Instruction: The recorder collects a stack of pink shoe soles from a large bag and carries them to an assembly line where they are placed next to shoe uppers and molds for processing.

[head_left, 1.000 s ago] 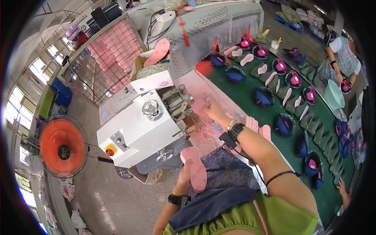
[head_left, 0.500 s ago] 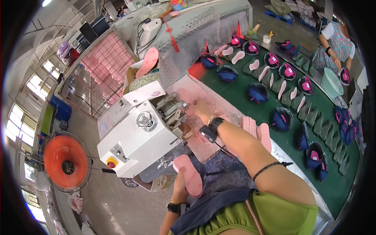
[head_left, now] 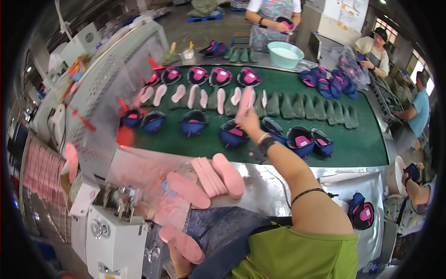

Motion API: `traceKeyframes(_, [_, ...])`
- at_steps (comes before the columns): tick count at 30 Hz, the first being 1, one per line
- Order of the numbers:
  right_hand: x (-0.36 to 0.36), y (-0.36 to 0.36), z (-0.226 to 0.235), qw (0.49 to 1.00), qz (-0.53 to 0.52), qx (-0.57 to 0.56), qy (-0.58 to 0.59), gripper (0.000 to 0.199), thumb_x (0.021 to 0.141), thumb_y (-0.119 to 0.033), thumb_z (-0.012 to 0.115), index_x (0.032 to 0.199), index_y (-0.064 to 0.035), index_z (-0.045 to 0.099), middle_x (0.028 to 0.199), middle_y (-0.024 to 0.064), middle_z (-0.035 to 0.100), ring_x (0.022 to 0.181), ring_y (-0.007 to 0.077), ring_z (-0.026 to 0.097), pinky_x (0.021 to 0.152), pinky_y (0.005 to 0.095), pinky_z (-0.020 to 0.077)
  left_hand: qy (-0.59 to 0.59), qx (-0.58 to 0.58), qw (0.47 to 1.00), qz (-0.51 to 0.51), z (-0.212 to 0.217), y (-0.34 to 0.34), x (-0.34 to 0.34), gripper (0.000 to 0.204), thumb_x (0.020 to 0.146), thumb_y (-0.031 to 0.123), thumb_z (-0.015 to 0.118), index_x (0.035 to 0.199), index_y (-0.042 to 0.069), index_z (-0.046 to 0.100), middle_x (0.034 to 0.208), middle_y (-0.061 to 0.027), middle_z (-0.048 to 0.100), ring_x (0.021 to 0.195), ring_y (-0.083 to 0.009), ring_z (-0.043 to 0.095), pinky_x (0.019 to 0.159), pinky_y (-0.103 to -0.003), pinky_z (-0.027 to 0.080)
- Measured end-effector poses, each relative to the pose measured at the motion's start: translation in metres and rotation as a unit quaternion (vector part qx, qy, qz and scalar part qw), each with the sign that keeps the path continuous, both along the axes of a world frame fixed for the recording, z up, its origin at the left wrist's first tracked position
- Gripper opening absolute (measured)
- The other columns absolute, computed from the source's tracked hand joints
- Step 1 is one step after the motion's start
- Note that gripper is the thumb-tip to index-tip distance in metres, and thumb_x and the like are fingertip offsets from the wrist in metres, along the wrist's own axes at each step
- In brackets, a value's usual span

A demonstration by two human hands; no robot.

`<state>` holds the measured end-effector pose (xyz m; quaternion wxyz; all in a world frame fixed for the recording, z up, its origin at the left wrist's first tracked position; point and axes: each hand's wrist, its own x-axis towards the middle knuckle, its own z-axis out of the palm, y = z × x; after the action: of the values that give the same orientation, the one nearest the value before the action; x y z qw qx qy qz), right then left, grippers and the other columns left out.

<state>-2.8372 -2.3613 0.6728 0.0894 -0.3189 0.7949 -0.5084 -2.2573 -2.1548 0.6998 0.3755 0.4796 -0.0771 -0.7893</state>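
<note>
My right arm reaches out over the green conveyor belt (head_left: 367,139). In my right hand (head_left: 251,122) is a pink insole (head_left: 245,103), held upright by its near end above a row of dark green shoe lasts (head_left: 286,108). Several lasts at the row's left have pink insoles on them. Just under that hand sits a blue shoe upper (head_left: 232,136). At the lower left, close to my apron, my left hand (head_left: 178,258) is closed around a pink insole (head_left: 185,244); whether more lie beneath it cannot be made out.
A white machine (head_left: 111,239) stands at my left. Beside it, a bundled insole stack (head_left: 207,179) and loose insoles (head_left: 228,176) lie on the metal table (head_left: 267,183). Blue uppers with pink linings (head_left: 220,76) line the belt's far side, near a pale green basin (head_left: 284,56). Co-workers stand beyond.
My view has swung right, from the machine toward the belt. My right hand has moved from the machine to above the lasts and now shows an insole. My left hand keeps its insole.
</note>
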Motion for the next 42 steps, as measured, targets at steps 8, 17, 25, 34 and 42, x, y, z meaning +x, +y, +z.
traceKeyframes(8, [-0.171,0.098,-0.027,0.984,-0.102,0.105,0.102,0.028,0.075,-0.01,0.062,0.102,-0.0011,0.068,0.085,0.0215,0.071,0.084,0.0375,0.07,0.079,0.0449,0.0547,-0.055,0.013,0.998,0.022,0.015,-0.003,-0.027,0.049,0.091,0.037,0.06,0.128,0.007,0.05,0.106,-0.009,0.06,0.096,-0.0242,0.061,0.083,-0.04,0.051])
traceKeyframes(17, [0.025,0.012,-0.01,0.978,0.136,-0.153,-0.037,0.022,0.086,-0.01,0.061,0.107,-0.003,0.064,0.089,0.0137,0.066,0.076,0.029,0.065,0.068,0.0399,0.0528,-0.03,-0.017,0.999,0.01,0.035,-0.002,-0.044,0.047,0.092,0.033,0.06,0.128,0.005,0.05,0.106,-0.0105,0.062,0.097,-0.0259,0.063,0.085,-0.041,0.053])
traceKeyframes(25, [0.341,0.139,0.023,0.778,0.622,0.063,-0.059,0.028,0.094,-0.029,0.061,0.09,-0.002,0.063,0.08,0.0162,0.064,0.07,0.0222,0.062,0.061,0.041,0.0473,-0.163,-0.245,0.956,0.015,0.012,0.002,-0.029,0.03,0.095,0.014,0.058,0.119,-0.004,0.06,0.106,-0.0118,0.066,0.096,-0.022,0.067,0.083,-0.036,0.055])
traceKeyframes(34, [0.433,0.023,0.018,0.814,0.53,0.078,-0.224,0.037,0.09,-0.021,0.065,0.118,0.0014,0.059,0.102,0.0146,0.068,0.09,0.0216,0.067,0.072,0.0332,0.0524,-0.008,-0.008,0.997,0.071,0.042,0.04,0.01,0.056,0.097,0.05,0.041,0.115,-0.001,0.054,0.091,-0.0126,0.061,0.081,-0.0289,0.066,0.073,-0.045,0.058])
traceKeyframes(42, [0.458,-0.053,-0.007,0.874,0.471,0.037,-0.11,0.046,0.088,-0.022,0.066,0.127,-0.0005,0.052,0.104,0.0157,0.067,0.094,0.0268,0.067,0.079,0.0392,0.0535,0.009,-0.038,0.997,0.064,0.03,0.04,0.015,0.057,0.098,0.047,0.036,0.118,-0.003,0.053,0.096,-0.0138,0.061,0.084,-0.0313,0.067,0.074,-0.045,0.059])
